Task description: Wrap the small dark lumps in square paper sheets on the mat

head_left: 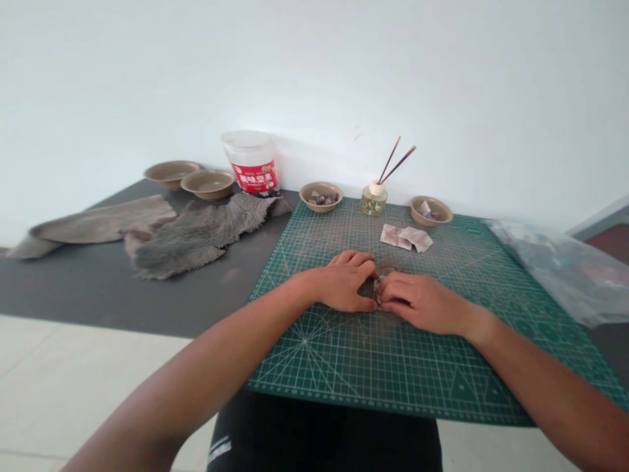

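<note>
Near the middle of the green cutting mat [339, 354], a small crumpled piece of brown-stained white paper [378, 290] lies between my hands and is mostly covered by fingers. My right hand [422, 301] is closed, its fingertips pinching the paper. My left hand [346, 282] lies on the mat with fingers stretched out and thumb apart; its fingertips and thumb touch the paper's left side. Whether anything is inside the paper is hidden. Beyond my hands, two similar stained paper pieces [396, 236] lie on the mat, partly overlapping.
Along the wall stand a bowl of dark lumps [321, 206], a reed diffuser [373, 198], a bowl with white packets [431, 219], a red-labelled tub [253, 167] and two bowls [209, 192]. Grey cloths [196, 236] lie left; a clear plastic bag [565, 269] lies right.
</note>
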`<state>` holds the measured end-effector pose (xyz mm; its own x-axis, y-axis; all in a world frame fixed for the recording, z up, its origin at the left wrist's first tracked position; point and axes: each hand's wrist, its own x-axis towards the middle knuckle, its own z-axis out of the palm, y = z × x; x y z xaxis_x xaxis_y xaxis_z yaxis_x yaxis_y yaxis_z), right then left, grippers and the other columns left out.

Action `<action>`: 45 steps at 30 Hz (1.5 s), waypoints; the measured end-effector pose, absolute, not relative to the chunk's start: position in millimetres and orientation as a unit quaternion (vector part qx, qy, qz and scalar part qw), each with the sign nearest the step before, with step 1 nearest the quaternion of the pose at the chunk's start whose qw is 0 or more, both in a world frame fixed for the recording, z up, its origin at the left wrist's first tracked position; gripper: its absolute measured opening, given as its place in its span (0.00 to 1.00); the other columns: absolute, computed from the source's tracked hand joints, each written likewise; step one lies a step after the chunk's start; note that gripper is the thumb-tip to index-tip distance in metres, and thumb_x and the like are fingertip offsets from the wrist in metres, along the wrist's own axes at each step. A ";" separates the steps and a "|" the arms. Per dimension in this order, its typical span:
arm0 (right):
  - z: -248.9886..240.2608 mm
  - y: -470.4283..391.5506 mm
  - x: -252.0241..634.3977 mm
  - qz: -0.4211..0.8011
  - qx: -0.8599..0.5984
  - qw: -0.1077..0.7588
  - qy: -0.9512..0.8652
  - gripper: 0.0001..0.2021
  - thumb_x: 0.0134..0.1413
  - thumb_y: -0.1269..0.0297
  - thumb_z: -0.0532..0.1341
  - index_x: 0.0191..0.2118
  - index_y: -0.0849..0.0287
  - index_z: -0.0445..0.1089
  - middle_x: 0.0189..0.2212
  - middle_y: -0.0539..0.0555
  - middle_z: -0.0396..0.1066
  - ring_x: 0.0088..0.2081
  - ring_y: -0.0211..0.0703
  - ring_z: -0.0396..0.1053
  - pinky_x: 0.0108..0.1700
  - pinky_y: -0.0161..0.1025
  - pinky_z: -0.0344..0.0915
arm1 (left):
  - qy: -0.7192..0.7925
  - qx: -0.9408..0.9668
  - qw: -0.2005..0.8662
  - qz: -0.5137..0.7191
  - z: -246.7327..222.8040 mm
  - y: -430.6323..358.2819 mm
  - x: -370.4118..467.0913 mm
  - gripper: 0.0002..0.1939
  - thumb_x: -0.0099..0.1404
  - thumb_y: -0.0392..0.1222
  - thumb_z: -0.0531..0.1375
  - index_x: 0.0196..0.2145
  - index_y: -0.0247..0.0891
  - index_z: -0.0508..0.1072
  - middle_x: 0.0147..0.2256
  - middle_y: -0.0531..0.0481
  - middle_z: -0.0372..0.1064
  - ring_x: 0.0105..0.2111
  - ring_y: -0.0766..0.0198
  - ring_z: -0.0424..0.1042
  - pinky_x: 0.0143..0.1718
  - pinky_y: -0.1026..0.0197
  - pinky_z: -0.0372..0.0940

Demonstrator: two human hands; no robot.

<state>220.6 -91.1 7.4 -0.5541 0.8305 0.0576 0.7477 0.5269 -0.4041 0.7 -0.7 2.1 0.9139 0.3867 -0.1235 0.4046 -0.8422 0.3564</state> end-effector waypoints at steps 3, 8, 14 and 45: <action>8.6 -90.0 225.2 0.118 -0.516 0.124 -0.840 0.05 0.65 0.65 0.58 0.36 0.56 0.69 0.38 0.53 0.70 0.39 0.43 0.70 0.42 0.41 0.64 | 0.207 0.961 0.184 -0.014 1.1 -0.5 0.4 0.31 0.62 0.63 0.58 0.56 0.43 0.61 0.67 0.42 0.47 0.68 0.45 0.42 0.65 0.42 0.48; 8.1 -90.3 224.2 0.178 -0.452 0.121 -0.866 0.05 0.65 0.66 0.58 0.36 0.56 0.69 0.37 0.52 0.70 0.39 0.42 0.69 0.42 0.40 0.65 | 0.205 0.961 0.188 -0.010 -0.4 -0.8 0.4 0.32 0.62 0.63 0.58 0.56 0.42 0.61 0.67 0.41 0.47 0.68 0.45 0.43 0.66 0.43 0.48; 4.9 -82.8 228.2 0.114 -0.512 0.137 -0.840 0.05 0.65 0.66 0.58 0.35 0.57 0.69 0.36 0.53 0.69 0.39 0.44 0.69 0.43 0.42 0.64 | 0.212 0.961 0.180 -0.009 0.7 -1.6 1.6 0.32 0.62 0.63 0.58 0.57 0.43 0.61 0.67 0.42 0.47 0.68 0.45 0.43 0.66 0.42 0.48; 10.8 -88.4 232.6 0.149 -0.516 0.107 -0.837 0.05 0.64 0.65 0.58 0.35 0.56 0.69 0.36 0.52 0.70 0.37 0.42 0.69 0.41 0.40 0.64 | 0.210 0.961 0.180 -0.014 -0.4 -2.3 0.6 0.31 0.63 0.62 0.57 0.57 0.42 0.62 0.68 0.40 0.44 0.69 0.44 0.40 0.67 0.41 0.45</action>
<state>232.6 -88.4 10.8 -0.4447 0.8954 0.0246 0.8319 0.4230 -0.3592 0.6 -2.3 -0.4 0.9113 0.3991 -0.1015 0.4088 -0.8472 0.3395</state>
